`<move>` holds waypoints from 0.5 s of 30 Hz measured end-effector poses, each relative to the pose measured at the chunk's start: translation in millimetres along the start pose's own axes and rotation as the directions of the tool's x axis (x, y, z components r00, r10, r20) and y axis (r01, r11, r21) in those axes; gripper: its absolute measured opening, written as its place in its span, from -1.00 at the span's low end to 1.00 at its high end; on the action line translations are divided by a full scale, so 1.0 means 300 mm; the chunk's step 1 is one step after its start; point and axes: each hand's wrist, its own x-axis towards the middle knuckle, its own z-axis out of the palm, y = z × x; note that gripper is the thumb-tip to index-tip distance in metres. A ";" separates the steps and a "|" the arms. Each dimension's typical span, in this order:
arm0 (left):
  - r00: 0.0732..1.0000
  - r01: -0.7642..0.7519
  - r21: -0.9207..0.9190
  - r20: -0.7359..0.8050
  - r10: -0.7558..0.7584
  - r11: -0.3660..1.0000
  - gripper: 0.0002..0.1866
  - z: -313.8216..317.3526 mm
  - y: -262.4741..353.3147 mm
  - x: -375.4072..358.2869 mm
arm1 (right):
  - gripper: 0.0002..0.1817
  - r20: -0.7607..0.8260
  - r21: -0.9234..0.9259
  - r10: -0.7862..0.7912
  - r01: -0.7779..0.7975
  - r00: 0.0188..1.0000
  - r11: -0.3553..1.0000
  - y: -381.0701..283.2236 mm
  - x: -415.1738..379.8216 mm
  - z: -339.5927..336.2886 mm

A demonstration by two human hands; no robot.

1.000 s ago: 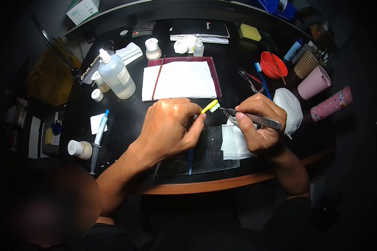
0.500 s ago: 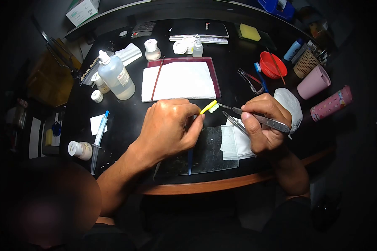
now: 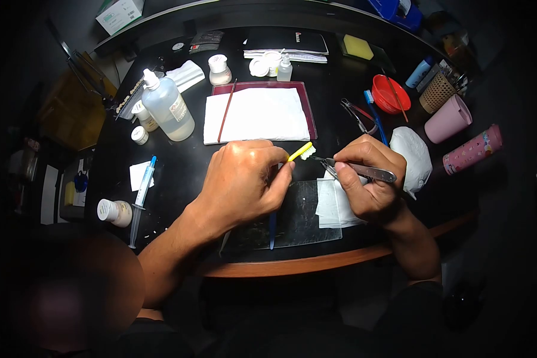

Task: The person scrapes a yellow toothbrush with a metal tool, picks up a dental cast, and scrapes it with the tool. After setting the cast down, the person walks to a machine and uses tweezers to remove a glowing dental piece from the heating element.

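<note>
A yellow toothbrush (image 3: 301, 152) is gripped in the left hand (image 3: 244, 179); metal tweezers (image 3: 355, 169) are pinched in the right hand (image 3: 367, 182), tips touching the bristles

The left hand (image 3: 244, 182) hides most of the yellow toothbrush (image 3: 303, 151); whatever the tweezers (image 3: 358, 170) grip is too small to tell.

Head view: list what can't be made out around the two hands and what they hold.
- Yellow brush: only the head shows; the left hand hides its handle.
- Tweezers: tips at the bristles too small to tell if they grip anything; right hand covers the middle.
- Blue tool: upper part hidden under the left hand.
- Clear bottle: label print too small to read.
- Lower-left corner: blurred.
</note>
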 end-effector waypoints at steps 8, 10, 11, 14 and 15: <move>0.941 0.335 -0.346 0.179 -0.289 0.876 -0.70 -0.021 0.005 0.021 | -0.94 -0.113 0.046 -0.013 0.019 0.993 0.999 -0.005 -0.003 -0.029; 0.906 0.419 -0.460 0.268 -0.327 0.783 -0.68 -0.031 0.002 0.026 | -0.89 -0.134 0.061 -0.009 0.017 0.991 0.998 -0.001 -0.013 -0.029; 0.886 0.459 -0.509 0.315 -0.339 0.728 -0.67 -0.038 0.002 0.029 | -0.87 -0.154 0.074 0.006 0.006 0.988 0.997 -0.004 -0.017 -0.023; 0.808 0.589 -0.643 0.487 -0.333 0.489 -0.67 -0.078 0.000 0.032 | -0.81 -0.163 0.039 -0.030 0.037 0.986 0.999 -0.007 -0.014 -0.017; 0.808 0.589 -0.666 0.490 -0.327 0.458 -0.67 -0.073 -0.007 0.031 | -0.79 -0.157 0.016 -0.055 0.058 0.986 0.998 -0.007 -0.013 -0.016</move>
